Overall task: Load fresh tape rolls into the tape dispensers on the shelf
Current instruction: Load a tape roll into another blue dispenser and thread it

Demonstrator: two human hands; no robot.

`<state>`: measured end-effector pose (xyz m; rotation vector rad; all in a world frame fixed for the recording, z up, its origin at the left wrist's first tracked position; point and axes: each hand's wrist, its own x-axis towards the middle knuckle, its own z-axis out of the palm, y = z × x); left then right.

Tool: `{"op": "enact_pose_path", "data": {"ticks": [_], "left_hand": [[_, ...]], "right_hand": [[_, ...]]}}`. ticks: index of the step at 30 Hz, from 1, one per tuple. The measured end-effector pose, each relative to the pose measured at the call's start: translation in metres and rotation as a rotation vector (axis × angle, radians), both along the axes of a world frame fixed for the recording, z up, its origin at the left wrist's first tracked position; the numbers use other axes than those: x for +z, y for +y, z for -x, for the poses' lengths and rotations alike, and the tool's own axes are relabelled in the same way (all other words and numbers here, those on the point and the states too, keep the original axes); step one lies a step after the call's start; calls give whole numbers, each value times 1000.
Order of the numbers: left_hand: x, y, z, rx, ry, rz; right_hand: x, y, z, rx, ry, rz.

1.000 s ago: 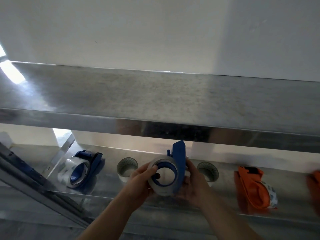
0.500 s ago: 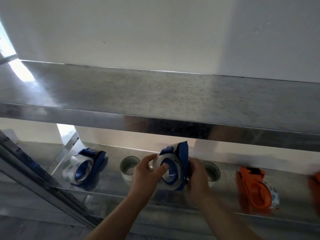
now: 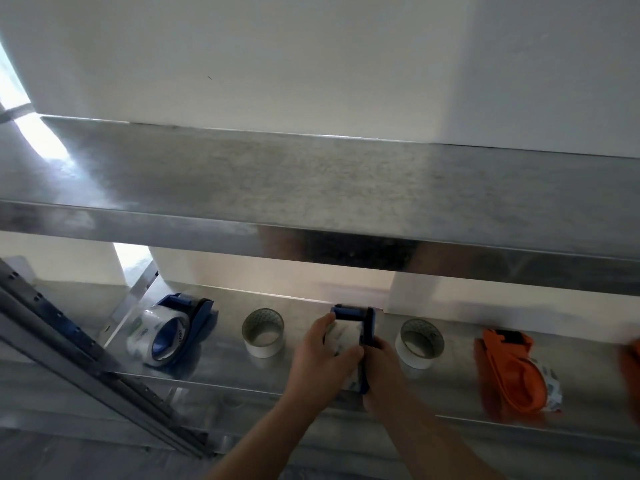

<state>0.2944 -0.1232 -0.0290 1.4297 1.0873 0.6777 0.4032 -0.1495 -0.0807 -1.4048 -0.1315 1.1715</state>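
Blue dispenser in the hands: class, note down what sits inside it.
A pale tape roll sits inside the blue dispenser. The left hand and right hand grip the dispenser and cover most of the roll, so its core and seating are hidden.

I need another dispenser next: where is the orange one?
In the head view, the orange dispenser lies on the lower shelf at the right, just right of a loose tape roll.

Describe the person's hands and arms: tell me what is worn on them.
The left hand and right hand are bare: no gloves, no rings that I can make out. The left forearm and right forearm show no sleeve, watch or bracelet down to the frame's edge.
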Motion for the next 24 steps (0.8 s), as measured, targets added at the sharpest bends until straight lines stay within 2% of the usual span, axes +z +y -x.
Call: {"op": "enact_pose_path", "data": {"ticks": [6,15,22,24], "left_hand": [[-6,9,0,-93,24,19],[-20,22,3,-99,60,53],[-27,36,1,-79,59,102],[-29,40,2,-80,68,110]], "right_hand": [[-1,5,-4,60,-7,103],[-20,16,0,74,53,147],[-28,29,-1,107,-9,269],[-25,29,-1,142,-123,331]]}}
